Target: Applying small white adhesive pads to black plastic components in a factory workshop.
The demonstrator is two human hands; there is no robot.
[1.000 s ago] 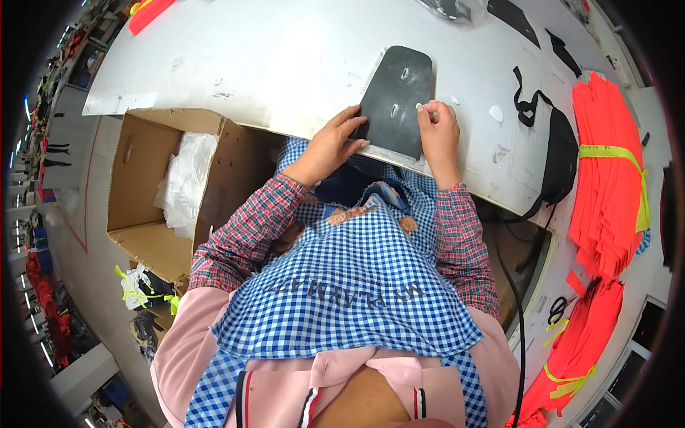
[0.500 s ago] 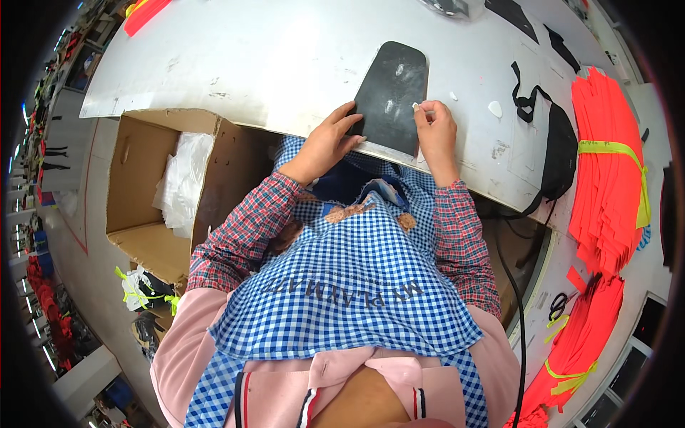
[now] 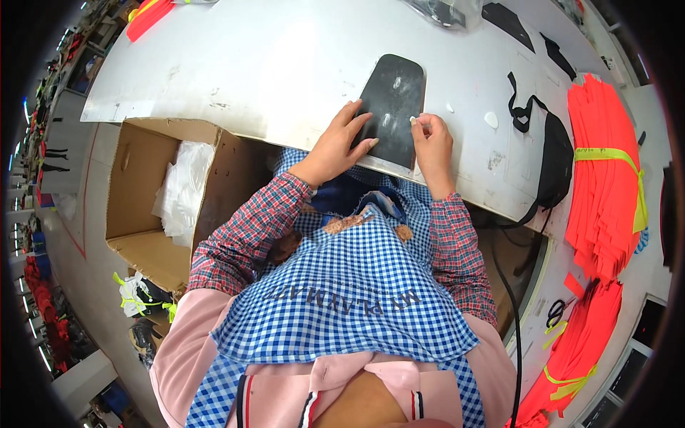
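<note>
A dark tapered panel [image 3: 394, 93] with rounded far corners lies flat near the table's front edge and carries pale smudges. My left hand [image 3: 337, 143] is open at its left side, fingertips over the panel's edge. By the panel's right edge, my right hand [image 3: 432, 143] pinches a small white chalk-like piece [image 3: 413, 121] between thumb and fingers. A flat white oval piece [image 3: 491, 120] and a smaller white bit [image 3: 450, 108] lie to the right of that hand.
A black bag with straps [image 3: 555, 153] lies at the table's right side, beside tied bundles of orange-red fabric [image 3: 603, 178]. At left stands an open cardboard box [image 3: 158, 246] holding white plastic sheets [image 3: 184, 189]. Scissors [image 3: 556, 312] lie lower right; a clear plastic bag [image 3: 457, 13] is far back.
My left hand has shifted right, its fingers spreading farther over the panel's edge. My right hand keeps its pinch on the white piece. The whole view has shifted slightly.
</note>
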